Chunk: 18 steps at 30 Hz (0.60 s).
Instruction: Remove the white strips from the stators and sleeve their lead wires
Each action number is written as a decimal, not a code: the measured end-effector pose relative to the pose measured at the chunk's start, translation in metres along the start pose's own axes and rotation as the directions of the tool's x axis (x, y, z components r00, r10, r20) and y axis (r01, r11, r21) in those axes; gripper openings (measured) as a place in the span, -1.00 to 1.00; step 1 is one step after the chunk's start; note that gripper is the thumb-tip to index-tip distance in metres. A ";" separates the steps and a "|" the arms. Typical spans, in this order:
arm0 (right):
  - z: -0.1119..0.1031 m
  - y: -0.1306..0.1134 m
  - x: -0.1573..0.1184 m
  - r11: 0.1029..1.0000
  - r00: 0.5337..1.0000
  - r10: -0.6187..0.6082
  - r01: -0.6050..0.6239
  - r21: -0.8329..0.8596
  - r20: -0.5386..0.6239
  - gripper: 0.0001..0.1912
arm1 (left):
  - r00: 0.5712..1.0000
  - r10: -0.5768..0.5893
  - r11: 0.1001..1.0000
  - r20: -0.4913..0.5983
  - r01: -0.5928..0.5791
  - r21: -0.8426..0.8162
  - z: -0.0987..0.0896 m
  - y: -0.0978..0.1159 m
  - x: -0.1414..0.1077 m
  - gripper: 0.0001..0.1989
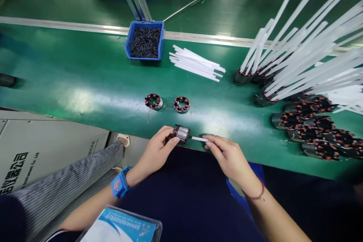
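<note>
Near the front edge of the green table, my left hand (159, 146) grips a silver motor stator (182, 133) lying on its side, thumb in front and fingers behind. To its right, my right hand (225, 155) pinches a short white strip (199, 139) between thumb and fingers. The strip points left at the stator's end, with a small gap between them. Just beyond the hands, a stator with copper windings (154, 101) stands on the table, and a second wound stator (182, 104) sits to its right, thin wires trailing from both.
A blue bin (144, 41) of small black pieces stands at the back. White strips (197, 63) lie right of it. Stators with long upright strips (263, 98) and several wound stators (320, 149) crowd the right. A person's striped trouser leg (82, 170) shows at left.
</note>
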State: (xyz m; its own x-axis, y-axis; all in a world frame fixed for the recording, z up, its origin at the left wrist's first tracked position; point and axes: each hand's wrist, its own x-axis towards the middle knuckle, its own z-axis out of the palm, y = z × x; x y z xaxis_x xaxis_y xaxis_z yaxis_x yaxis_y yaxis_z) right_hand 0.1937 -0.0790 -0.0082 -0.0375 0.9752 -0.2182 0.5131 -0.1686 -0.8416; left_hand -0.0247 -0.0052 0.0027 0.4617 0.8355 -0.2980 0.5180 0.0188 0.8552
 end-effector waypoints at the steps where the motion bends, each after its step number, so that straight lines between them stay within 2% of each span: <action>1: 0.001 -0.002 0.001 1.000 1.000 0.024 -0.024 0.019 0.003 -0.71 | 1.000 -0.004 1.000 0.014 0.004 -0.005 0.000 0.000 0.001 -0.78; 5: 0.009 -0.013 0.010 0.982 0.992 0.117 -0.122 0.143 0.039 -0.73 | 1.000 -0.022 0.999 0.013 0.022 -0.044 0.001 -0.004 0.004 -0.79; 9: 0.018 -0.022 0.028 0.931 0.974 0.172 -0.210 0.298 0.150 -0.72 | 1.000 -0.014 0.996 0.023 0.016 -0.087 -0.002 -0.010 0.004 -0.75; 15: 0.023 -0.028 0.037 0.815 0.899 0.258 -0.399 0.421 0.353 -0.62 | 0.974 0.144 0.989 0.175 -0.133 -0.069 -0.019 -0.013 0.005 -0.75; 18: 0.022 -0.027 0.035 0.768 0.879 0.288 -0.449 0.457 0.380 -0.63 | 0.976 0.164 0.986 0.140 -0.157 -0.061 -0.020 -0.016 0.004 -0.78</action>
State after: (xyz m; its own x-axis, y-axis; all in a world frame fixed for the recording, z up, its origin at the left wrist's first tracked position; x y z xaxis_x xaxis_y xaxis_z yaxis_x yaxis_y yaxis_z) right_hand 0.1593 -0.0435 -0.0039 -0.2114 0.7542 -0.6217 0.0193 -0.6327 -0.7741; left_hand -0.0450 0.0089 -0.0040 0.6366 0.7419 -0.2103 0.3946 -0.0790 0.9155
